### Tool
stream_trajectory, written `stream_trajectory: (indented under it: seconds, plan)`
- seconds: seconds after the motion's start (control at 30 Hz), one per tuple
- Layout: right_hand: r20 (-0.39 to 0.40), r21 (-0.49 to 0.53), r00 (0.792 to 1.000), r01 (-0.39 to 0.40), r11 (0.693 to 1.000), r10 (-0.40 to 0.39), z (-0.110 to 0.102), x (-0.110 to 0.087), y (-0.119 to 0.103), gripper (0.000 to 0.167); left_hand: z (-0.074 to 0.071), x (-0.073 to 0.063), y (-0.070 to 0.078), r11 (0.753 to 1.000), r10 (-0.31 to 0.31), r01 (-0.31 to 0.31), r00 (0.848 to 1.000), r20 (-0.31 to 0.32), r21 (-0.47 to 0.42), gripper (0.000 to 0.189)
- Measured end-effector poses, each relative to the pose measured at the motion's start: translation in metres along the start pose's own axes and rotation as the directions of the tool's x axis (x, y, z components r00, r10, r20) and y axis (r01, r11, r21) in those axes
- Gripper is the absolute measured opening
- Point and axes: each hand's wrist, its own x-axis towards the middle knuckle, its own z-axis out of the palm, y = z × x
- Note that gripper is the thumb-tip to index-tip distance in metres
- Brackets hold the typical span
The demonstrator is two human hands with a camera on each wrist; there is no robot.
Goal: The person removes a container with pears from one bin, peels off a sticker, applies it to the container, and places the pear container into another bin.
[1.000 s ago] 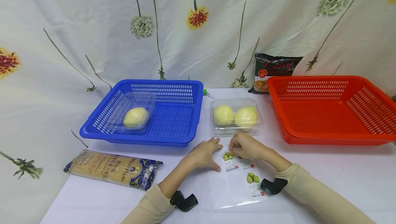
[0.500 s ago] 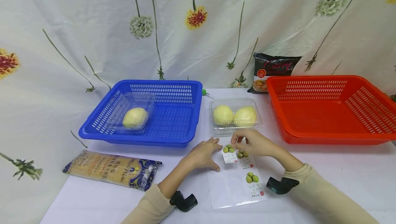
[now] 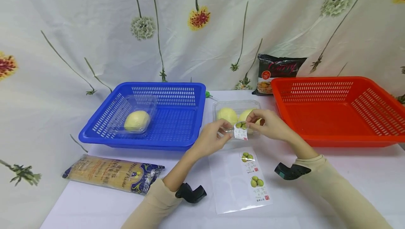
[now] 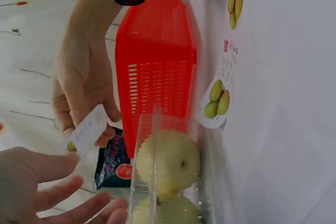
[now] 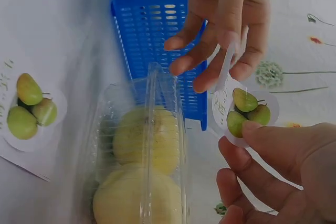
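My right hand [image 3: 269,125] pinches a small white sticker [image 3: 240,133] printed with green pears, between thumb and fingertips. Beside the sticker's left edge is my left hand [image 3: 210,139], its fingers spread apart; in the right wrist view a digit of that left hand [image 5: 231,3] is at the sticker's upper edge. Whether it touches is hard to tell. Just behind both hands sits a lidded clear plastic box [image 3: 218,106] with two pale yellow round fruits [image 5: 147,135]. Below lies a sticker sheet [image 3: 226,186] bearing two pear stickers along its right side.
A blue basket [image 3: 177,144] at left contains a clear box with one pale fruit [image 3: 137,120]. A red basket [image 3: 335,139] stands at right, a black curry packet [image 3: 280,72] behind its corner. A bag of pasta [image 3: 110,172] lies front left.
My right hand peels the upper-left sticker from the sheet and carries it up in front of the fruit box. My left hand has left the sheet and moved up beside the sticker.
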Motion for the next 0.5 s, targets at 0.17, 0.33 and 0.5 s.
stream_trajectory:
  seconds: [0.17,0.33,0.5]
  plan:
    - [-0.064,-0.01,0.998,-0.021,1.0,0.02,-0.003,0.01,0.004,0.006,0.009,0.015,0.008,1.0,-0.011,0.007,0.984,-0.178,-0.022,0.03]
    - [-0.165,-0.007,0.986,-0.027,1.0,0.025,0.001,0.018,0.006,0.009,0.017,0.03,0.007,0.997,-0.058,0.043,0.954,-0.295,-0.058,0.02]
    - [-0.292,0.05,0.955,-0.036,0.998,0.049,0.006,0.022,0.008,0.014,0.026,0.043,0.0,0.99,-0.099,0.041,0.882,-0.461,-0.135,0.02]
